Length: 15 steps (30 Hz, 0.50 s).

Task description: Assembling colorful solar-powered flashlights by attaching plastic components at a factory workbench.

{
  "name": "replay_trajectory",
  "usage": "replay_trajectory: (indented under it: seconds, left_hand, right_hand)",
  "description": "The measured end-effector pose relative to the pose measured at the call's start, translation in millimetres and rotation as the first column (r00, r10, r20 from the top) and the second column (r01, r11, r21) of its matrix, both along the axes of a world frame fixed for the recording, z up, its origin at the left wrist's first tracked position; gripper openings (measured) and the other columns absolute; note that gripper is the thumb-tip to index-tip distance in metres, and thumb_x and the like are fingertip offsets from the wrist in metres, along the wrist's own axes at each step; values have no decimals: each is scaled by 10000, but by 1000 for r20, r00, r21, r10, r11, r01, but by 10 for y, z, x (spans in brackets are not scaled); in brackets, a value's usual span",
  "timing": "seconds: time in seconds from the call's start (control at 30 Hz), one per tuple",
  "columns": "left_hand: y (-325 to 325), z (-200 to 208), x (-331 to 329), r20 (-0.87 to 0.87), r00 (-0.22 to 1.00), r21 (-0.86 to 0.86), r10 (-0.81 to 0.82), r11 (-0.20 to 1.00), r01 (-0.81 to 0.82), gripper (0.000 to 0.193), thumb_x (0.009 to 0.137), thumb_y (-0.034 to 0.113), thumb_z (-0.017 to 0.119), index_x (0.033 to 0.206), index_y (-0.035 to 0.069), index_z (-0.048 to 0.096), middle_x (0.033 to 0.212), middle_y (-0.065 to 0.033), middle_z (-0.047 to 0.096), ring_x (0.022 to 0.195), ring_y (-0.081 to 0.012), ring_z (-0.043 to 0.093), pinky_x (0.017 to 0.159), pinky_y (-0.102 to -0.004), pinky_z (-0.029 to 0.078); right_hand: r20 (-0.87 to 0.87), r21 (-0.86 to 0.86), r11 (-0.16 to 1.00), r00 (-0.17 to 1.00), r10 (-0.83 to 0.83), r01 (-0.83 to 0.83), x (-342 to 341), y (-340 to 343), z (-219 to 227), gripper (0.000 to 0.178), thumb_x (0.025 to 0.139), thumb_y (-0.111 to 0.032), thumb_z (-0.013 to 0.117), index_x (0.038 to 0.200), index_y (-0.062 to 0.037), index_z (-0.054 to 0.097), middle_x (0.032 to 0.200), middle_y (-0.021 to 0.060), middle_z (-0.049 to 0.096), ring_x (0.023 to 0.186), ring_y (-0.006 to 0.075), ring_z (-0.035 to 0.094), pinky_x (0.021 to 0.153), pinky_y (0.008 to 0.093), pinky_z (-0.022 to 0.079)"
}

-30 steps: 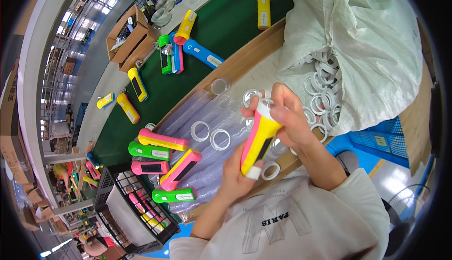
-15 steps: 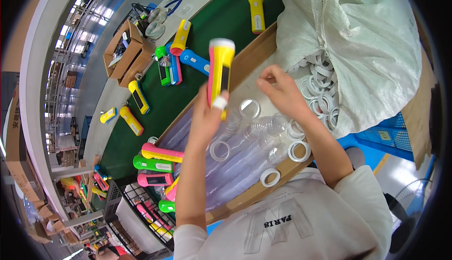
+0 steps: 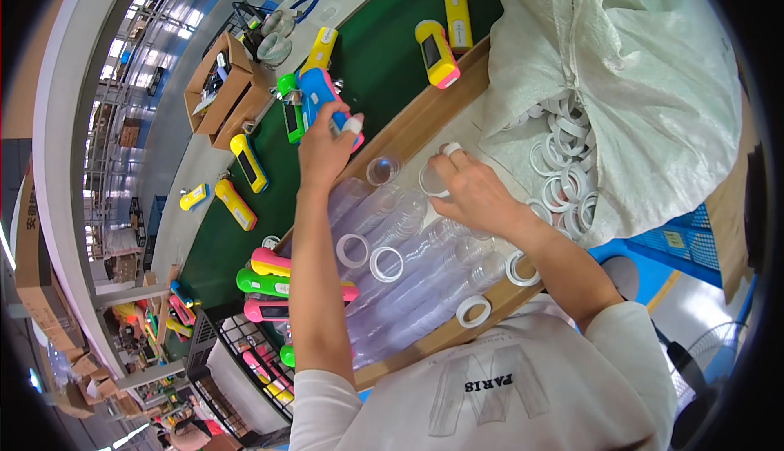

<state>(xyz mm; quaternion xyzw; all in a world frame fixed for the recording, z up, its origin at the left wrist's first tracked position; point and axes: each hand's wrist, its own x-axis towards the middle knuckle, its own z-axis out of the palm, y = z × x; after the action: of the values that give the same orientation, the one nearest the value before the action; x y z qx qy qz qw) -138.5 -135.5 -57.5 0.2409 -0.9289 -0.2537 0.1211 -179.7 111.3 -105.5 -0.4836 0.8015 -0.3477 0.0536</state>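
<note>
Left hand [image 3: 323, 155] now, and it's wrapped round the near end of the blue torch [image 3: 317, 90], out over the green belt [image 3: 384, 67], right beside a green torch [image 3: 293, 120]! Across to the right hand [image 3: 472, 194], fingers bent at a white ring [image 3: 422, 183] in the tray [image 3: 408, 128], gripped or just touched, I cannot tell! Clear stacks [image 3: 400, 288] below, loose rings [image 3: 563, 185] spilling from the sack [image 3: 629, 83] to the right

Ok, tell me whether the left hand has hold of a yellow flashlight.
No, the left hand has its fingers around a blue-and-pink flashlight.
</note>
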Motion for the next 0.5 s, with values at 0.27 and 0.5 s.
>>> replay_trajectory:
  seconds: [0.27, 0.5]
  left_hand:
    - [530, 834, 1330, -231, 965, 667, -122, 703, 248, 292, 859, 2, 529, 1139, 83, 509, 1036, -68, 570, 826, -137, 578, 737, -271, 464]
    - [946, 1075, 1662, 119, 873, -151, -473, 861, 487, 516, 618, -21, 664, 1082, 205, 667, 1129, -162, 531, 881, -328, 560, 714, -388, 488]
  right_hand:
    - [338, -373, 924, 940, 52, 83, -36, -37, 198, 655, 752, -151, 717, 1315, -23, 408, 1219, 199, 530, 1096, 340, 548, 918, 380, 467]
    - [383, -468, 882, 913, 142, 59, 10, 46, 231, 728, 723, -127, 754, 1349, -53, 391, 1195, 165, 551, 1073, 305, 569, 901, 367, 470]
